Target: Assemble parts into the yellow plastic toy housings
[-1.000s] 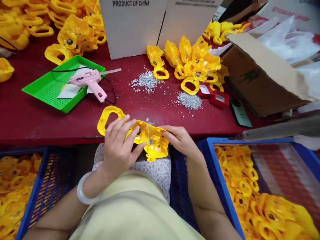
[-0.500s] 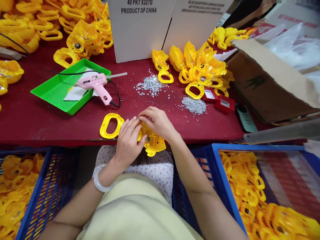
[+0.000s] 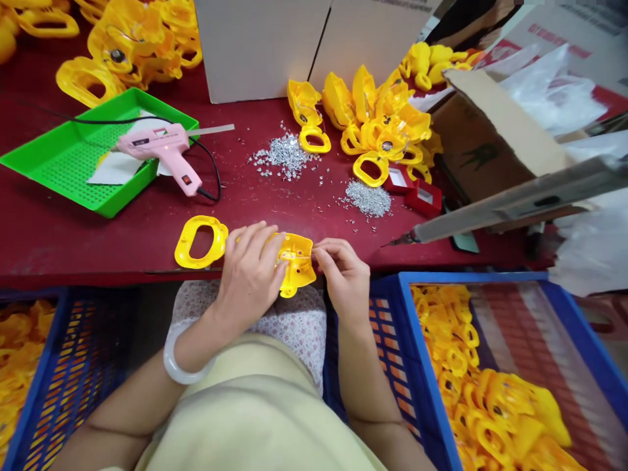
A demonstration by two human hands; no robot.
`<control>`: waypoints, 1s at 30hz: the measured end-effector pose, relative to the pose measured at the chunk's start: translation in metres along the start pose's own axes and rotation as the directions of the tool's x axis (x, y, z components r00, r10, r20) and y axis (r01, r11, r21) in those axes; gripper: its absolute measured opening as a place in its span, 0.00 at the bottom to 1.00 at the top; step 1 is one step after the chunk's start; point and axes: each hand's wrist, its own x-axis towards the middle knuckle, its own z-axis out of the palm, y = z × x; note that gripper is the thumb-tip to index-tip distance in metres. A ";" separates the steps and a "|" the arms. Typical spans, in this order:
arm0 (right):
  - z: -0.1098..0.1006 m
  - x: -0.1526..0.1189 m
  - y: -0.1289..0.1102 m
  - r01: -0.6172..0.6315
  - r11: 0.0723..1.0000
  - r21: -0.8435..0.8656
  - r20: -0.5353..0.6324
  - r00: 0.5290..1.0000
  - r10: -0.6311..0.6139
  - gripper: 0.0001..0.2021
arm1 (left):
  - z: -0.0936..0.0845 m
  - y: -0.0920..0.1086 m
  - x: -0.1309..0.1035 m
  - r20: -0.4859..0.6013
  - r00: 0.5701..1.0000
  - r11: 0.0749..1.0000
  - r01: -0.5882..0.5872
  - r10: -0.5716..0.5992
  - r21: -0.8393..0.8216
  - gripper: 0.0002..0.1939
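Note:
A yellow plastic shell (image 3: 297, 261) with its hollow side up lies at the table's front edge. My left hand (image 3: 252, 271) grips its left part, the fingers over the top and the thumb on the near side. To the left of those fingers, a yellow ring-shaped part (image 3: 184, 245) sticks out; whether it joins the shell is hidden. My right hand (image 3: 341, 268) is at the shell's right edge, thumb and forefinger pinching a thin wire that runs out of the shell.
A pink glue gun (image 3: 169, 154) rests across a green tray (image 3: 110, 206). Small metal pieces (image 3: 287, 157) and screws (image 3: 370, 199) lie in heaps before stacked yellow shells (image 3: 363, 98). A metal bar (image 3: 490, 206) slants in from the right, above a blue crate (image 3: 412, 320).
My right hand has moved right, from over the shell to its right edge, and now pinches the wire. More of the shell's inside shows. The metal bar has swung up, and the view has shifted.

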 end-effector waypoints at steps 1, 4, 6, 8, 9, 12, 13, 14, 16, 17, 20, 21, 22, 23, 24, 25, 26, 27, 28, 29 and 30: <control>0.002 -0.003 0.003 -0.045 0.998 0.052 -0.017 0.999 0.046 0.08 | 0.000 0.003 0.004 0.041 0.999 0.998 -0.029 0.031 -0.054 0.15; 0.007 -0.006 0.007 -0.136 0.979 0.154 -0.052 0.988 0.146 0.09 | 0.005 0.009 0.015 0.130 0.989 0.982 -0.052 0.077 -0.180 0.08; 0.009 -0.008 0.008 -0.174 0.963 0.204 -0.066 0.979 0.191 0.10 | 0.009 0.009 0.019 0.152 0.986 0.980 -0.035 0.066 -0.198 0.05; 0.010 -0.009 0.009 -0.206 0.942 0.264 -0.069 0.970 0.231 0.10 | 0.013 0.008 0.020 0.152 0.987 0.981 -0.027 0.058 -0.194 0.04; 0.011 -0.010 0.010 -0.220 0.927 0.302 -0.067 0.966 0.251 0.11 | 0.014 0.008 0.020 0.148 0.987 0.982 -0.031 0.059 -0.186 0.04; 0.016 -0.011 0.015 -0.251 0.870 0.424 -0.067 0.950 0.307 0.11 | 0.017 0.008 0.017 0.108 0.991 0.988 -0.069 0.083 -0.135 0.05; 0.017 -0.011 0.016 -0.257 0.852 0.456 -0.069 0.944 0.322 0.11 | 0.017 0.009 0.016 0.087 0.991 0.989 -0.095 0.105 -0.114 0.06; 0.019 -0.010 0.017 -0.264 0.836 0.481 -0.070 0.939 0.337 0.11 | 0.018 0.009 0.015 0.064 0.989 0.988 -0.126 0.132 -0.091 0.06; 0.023 -0.009 0.018 -0.285 0.808 0.516 -0.061 0.928 0.367 0.11 | 0.021 0.009 0.013 0.021 0.983 0.983 -0.181 0.182 -0.040 0.09; 0.024 -0.008 0.018 -0.300 0.792 0.531 -0.048 0.923 0.382 0.12 | 0.021 0.009 0.013 0.002 0.980 0.980 -0.200 0.201 -0.014 0.10; 0.028 -0.004 0.016 -0.335 0.740 0.583 -0.002 0.910 0.414 0.13 | 0.023 0.005 0.012 -0.016 0.972 0.972 -0.233 0.233 0.024 0.11; 0.029 -0.003 0.015 -0.342 0.723 0.600 0.015 0.909 0.417 0.14 | 0.023 0.004 0.012 -0.012 0.970 0.970 -0.243 0.243 0.021 0.11; 0.030 -0.002 0.015 -0.349 0.707 0.615 0.033 0.907 0.419 0.14 | 0.023 0.003 0.012 -0.005 0.969 0.969 -0.248 0.249 0.015 0.11; 0.032 -0.001 0.014 -0.359 0.692 0.627 0.053 0.905 0.421 0.14 | 0.022 0.002 0.011 0.001 0.969 0.969 -0.245 0.245 0.011 0.11; 0.033 0.000 0.013 -0.372 0.679 0.633 0.077 0.903 0.422 0.13 | 0.021 0.001 0.010 0.000 0.972 0.972 -0.235 0.235 0.012 0.11; 0.035 0.000 0.012 -0.388 0.668 0.635 0.107 0.901 0.422 0.13 | 0.019 0.000 0.009 -0.008 0.976 0.976 -0.217 0.217 0.020 0.11; 0.038 0.001 0.010 -0.406 0.661 0.631 0.140 0.898 0.418 0.13 | 0.016 -0.001 0.007 -0.020 0.981 0.981 -0.191 0.192 0.033 0.12; 0.041 0.002 0.008 -0.424 0.660 0.621 0.175 0.895 0.410 0.12 | 0.013 -0.003 0.004 -0.035 0.986 0.985 -0.163 0.165 0.051 0.12; 0.044 0.003 0.006 -0.442 0.666 0.601 0.213 0.892 0.399 0.12 | 0.009 -0.005 0.001 -0.058 0.989 0.989 -0.134 0.138 0.069 0.11; 0.048 0.005 0.004 -0.455 0.684 0.570 0.250 0.889 0.384 0.12 | 0.005 -0.007 -0.003 -0.083 0.991 0.991 -0.102 0.109 0.085 0.11; 0.053 0.008 0.000 -0.458 0.715 0.528 0.276 0.889 0.366 0.12 | 0.000 -0.010 -0.007 -0.111 0.991 0.993 -0.070 0.080 0.095 0.10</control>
